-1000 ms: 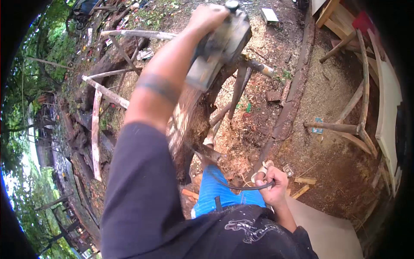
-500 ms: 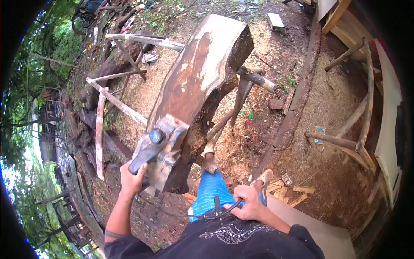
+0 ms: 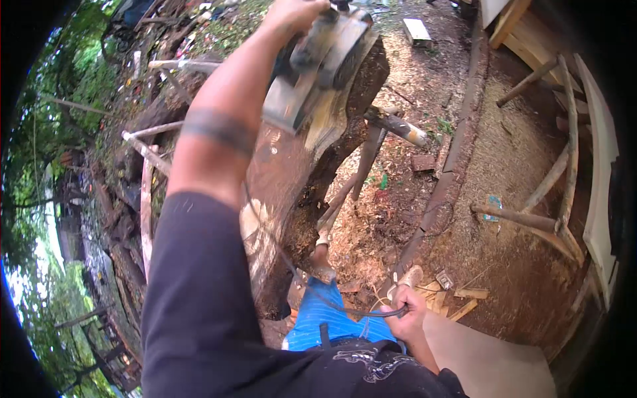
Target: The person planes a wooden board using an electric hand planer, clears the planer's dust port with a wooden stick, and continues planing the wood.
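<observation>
My left hand [image 3: 296, 13] is closed around the handle of an electric planer [image 3: 317, 69] at the top of the view, with the arm stretched far out. The planer rests on the far part of a thick wooden slab [image 3: 282, 169] with dark heartwood, a pale edge and rough bark sides. Down by my waist, my right hand [image 3: 406, 318] grips the black power cord [image 3: 345, 309], which runs in a loose curve up across the slab toward the planer. My left arm hides part of the slab's left edge.
Rough pole trestles [image 3: 401, 127] prop up the slab. Wood shavings cover the ground [image 3: 361, 249]. To the right stand another pole frame [image 3: 564, 172] and a pale board [image 3: 594, 179]. Wood offcuts [image 3: 458, 302] lie near my foot. A white block [image 3: 417, 30] sits farther back.
My left hand has pushed the planer from the slab's near end to its far part. My right hand has shifted a little right and down with the cord, which now stretches up over the slab.
</observation>
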`<state>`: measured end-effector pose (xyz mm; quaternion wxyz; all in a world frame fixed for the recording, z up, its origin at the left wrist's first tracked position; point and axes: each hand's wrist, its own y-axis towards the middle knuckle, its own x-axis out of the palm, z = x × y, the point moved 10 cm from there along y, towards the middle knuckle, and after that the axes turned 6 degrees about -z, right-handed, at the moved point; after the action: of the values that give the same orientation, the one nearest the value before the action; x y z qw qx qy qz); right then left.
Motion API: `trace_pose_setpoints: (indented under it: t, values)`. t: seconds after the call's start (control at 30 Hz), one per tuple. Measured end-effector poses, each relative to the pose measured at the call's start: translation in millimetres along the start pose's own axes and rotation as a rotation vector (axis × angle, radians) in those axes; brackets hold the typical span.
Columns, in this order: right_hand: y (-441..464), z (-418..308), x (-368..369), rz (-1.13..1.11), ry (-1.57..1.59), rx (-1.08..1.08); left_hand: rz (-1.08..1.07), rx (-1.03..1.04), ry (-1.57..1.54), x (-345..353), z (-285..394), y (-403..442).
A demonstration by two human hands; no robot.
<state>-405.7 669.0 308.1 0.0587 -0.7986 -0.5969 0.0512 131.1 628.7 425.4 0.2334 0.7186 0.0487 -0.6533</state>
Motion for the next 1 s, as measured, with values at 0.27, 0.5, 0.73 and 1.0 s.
trace_pose_setpoints:
  t: [0.27, 0.5, 0.73, 1.0]
  values:
    - [-11, -46, 2, 0.025, -0.157, -0.051, -0.195, -0.728, -0.554, -18, -18, -57]
    - [-18, -74, 59, -0.366, -0.252, -0.188, -0.201, -0.916, -0.595, -116, 63, -330]
    - [-23, -82, 110, -0.588, -0.194, -0.233, -0.159, -1.184, -0.604, -183, 128, -548]
    - [0, -47, 69, -0.413, -0.147, -0.070, -0.218, -1.206, -0.583, -143, 71, -455]
